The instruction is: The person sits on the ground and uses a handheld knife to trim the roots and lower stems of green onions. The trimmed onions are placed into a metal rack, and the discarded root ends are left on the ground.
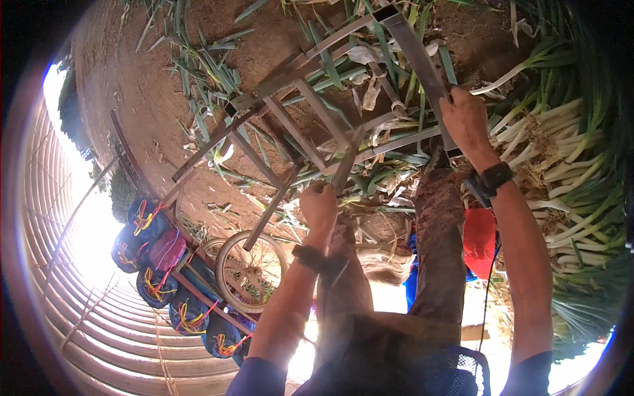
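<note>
Ground [132, 86]: brown dirt strewn with green leaves [212, 69].
Metal frame [323, 111]: over the leaves, before the legs [439, 244].
Left hand [319, 208]: fingers curled on a near bar [348, 160].
Right hand [466, 119]: fingers gripping its right bar [415, 59].
Onions [574, 221]: heaped at right.

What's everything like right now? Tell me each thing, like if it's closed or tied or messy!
Left hand: closed on a frame bar
Right hand: closed around another bar
Metal frame: held by both hands
Green onions: piled up, leaves attached
Cut leaves: scattered on the ground
Blue bundles: tied with bright strings
</note>
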